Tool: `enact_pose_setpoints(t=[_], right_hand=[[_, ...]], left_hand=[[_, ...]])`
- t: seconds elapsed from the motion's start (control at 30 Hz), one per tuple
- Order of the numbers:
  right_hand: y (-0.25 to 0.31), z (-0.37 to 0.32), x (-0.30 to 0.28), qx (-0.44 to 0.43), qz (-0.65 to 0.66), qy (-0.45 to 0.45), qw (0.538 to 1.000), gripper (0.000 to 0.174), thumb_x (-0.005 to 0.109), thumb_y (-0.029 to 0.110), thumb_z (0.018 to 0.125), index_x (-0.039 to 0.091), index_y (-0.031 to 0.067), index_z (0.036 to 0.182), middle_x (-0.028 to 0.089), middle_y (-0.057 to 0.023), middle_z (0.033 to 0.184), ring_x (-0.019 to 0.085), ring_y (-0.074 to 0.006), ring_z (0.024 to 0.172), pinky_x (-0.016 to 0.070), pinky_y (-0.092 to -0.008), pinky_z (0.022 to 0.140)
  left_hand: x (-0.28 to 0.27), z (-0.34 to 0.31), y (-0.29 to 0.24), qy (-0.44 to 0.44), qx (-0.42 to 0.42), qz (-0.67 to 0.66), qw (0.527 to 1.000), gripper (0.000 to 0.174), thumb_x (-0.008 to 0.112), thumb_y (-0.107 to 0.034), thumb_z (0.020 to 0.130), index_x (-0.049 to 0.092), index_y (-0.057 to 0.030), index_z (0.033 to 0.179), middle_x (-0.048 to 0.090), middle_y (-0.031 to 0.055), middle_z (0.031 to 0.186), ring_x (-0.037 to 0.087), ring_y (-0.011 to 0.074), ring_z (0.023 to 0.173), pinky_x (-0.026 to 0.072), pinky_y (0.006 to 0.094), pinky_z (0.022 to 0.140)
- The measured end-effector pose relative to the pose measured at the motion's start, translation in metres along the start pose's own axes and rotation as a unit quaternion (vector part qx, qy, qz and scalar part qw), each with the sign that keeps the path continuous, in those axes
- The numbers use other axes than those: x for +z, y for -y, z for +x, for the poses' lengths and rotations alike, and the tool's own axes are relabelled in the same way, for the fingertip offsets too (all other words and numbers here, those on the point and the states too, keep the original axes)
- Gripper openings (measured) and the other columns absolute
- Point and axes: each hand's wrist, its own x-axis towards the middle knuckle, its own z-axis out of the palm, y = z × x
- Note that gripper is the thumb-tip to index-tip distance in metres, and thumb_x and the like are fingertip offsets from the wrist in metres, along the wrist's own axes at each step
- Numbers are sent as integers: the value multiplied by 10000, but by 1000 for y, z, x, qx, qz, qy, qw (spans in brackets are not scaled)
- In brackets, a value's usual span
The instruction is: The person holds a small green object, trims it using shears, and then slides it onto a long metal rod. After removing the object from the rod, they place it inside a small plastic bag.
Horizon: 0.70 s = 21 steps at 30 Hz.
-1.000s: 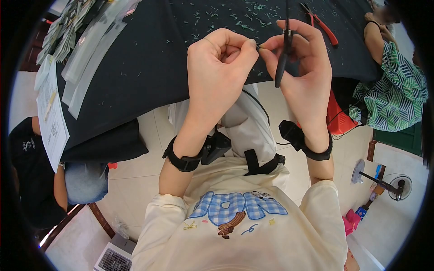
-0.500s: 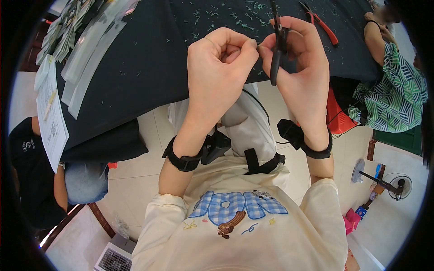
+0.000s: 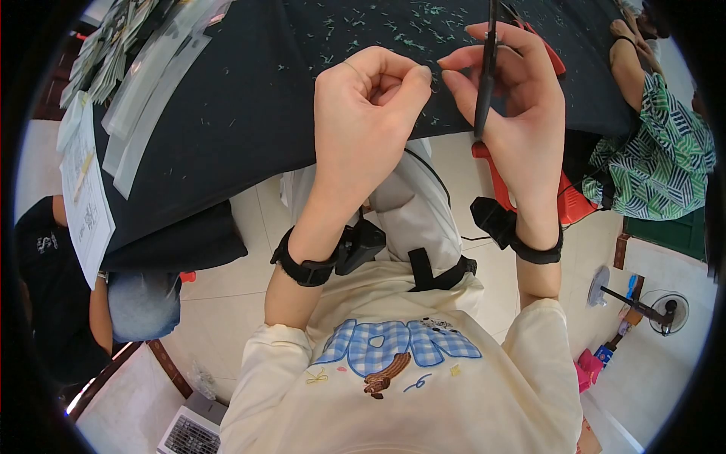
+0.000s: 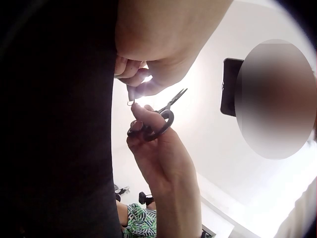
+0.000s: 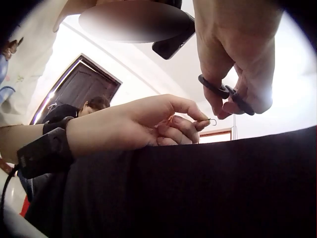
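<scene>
My left hand (image 3: 367,113) pinches a small, thin hook-shaped piece (image 5: 213,122) between thumb and forefinger, its curved end sticking out past the fingertips. The other fingers curl into the palm. My right hand (image 3: 525,113) holds a pair of black-handled scissors (image 3: 486,87), with fingers through the handle loops; the blades (image 4: 177,98) point away from the left hand's fingertips. Thumb and forefinger of the right hand are slightly apart, a short gap from the left fingertips. Both hands are over the near edge of the black-covered table (image 3: 249,98).
Green scraps (image 3: 412,30) lie scattered beyond my hands. Red-handled pliers (image 3: 558,64) lie behind the right hand, partly hidden. Clear plastic sleeves (image 3: 155,106) and a printed sheet (image 3: 87,189) lie at the left. A person in a green patterned garment (image 3: 658,151) sits at the right.
My right hand has drawn away to the right from the left fingertips, opening a gap. The scissors swung left, then back right with it. The left hand has stayed nearly still.
</scene>
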Motion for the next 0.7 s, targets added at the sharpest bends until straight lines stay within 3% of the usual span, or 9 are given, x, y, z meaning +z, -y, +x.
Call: enact_pose_setpoints(t=[0.03,0.23,0.57,0.63,0.7], right_hand=[[1,0,0,8,0,4,1000,377,650,7,766,487,31,1105,620,-59,877,573,-93,822,442,-209,731],[4,2,-2,66,12,28,997,382,663,39,766,487,24,1105,608,-50,855,573,-102,834,441,-215,748],[-1,2,-5,47,53,41,997,370,645,15,769,493,25,1107,588,-36,844,556,-92,811,425,-202,741],[0,1,-6,67,38,22,997,379,655,19,762,501,28,1107,587,-28,840,553,-92,812,422,-204,747],[-5,0,-7,54,57,14,997,382,661,21,757,505,29,1106,590,-27,842,555,-92,813,423,-207,751]], left_hand=[[-1,-1,0,11,-9,9,1000,97,615,-62,793,631,33,789,609,12,685,500,25,605,362,157,539],[0,-3,0,23,-6,18,1000,102,612,-63,805,631,37,800,600,6,681,497,26,608,363,154,544],[-1,-3,3,47,11,14,999,103,605,-59,817,630,40,835,612,17,712,512,33,627,381,157,570],[1,-1,5,23,38,-13,999,87,593,-39,790,607,40,755,534,-26,579,398,0,510,311,167,452],[2,-2,4,16,37,-19,999,88,595,-40,794,609,40,760,539,-26,587,400,-1,512,310,165,452]])
